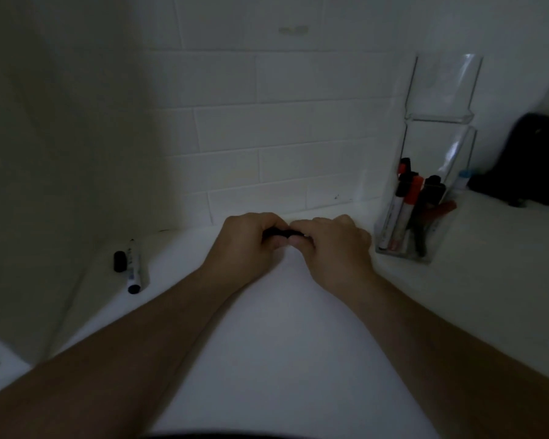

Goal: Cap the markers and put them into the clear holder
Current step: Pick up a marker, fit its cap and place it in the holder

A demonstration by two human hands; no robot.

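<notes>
A black marker (278, 233) is held between both hands just above the white counter (286, 327), close to the tiled wall (267, 137); most of it is hidden by curled fingers. The left hand (246, 240) is clenched around one end and the right hand (333, 242) around the other, thumbs nearly touching. Whether the cap is seated cannot be told. A second marker (134, 267) is seen lying on the counter far to the left, with a loose black cap (120, 261) just beside it. The clear holder (425, 172) stands at the right, and several capped red and black markers (415, 210) are kept upright in it
</notes>
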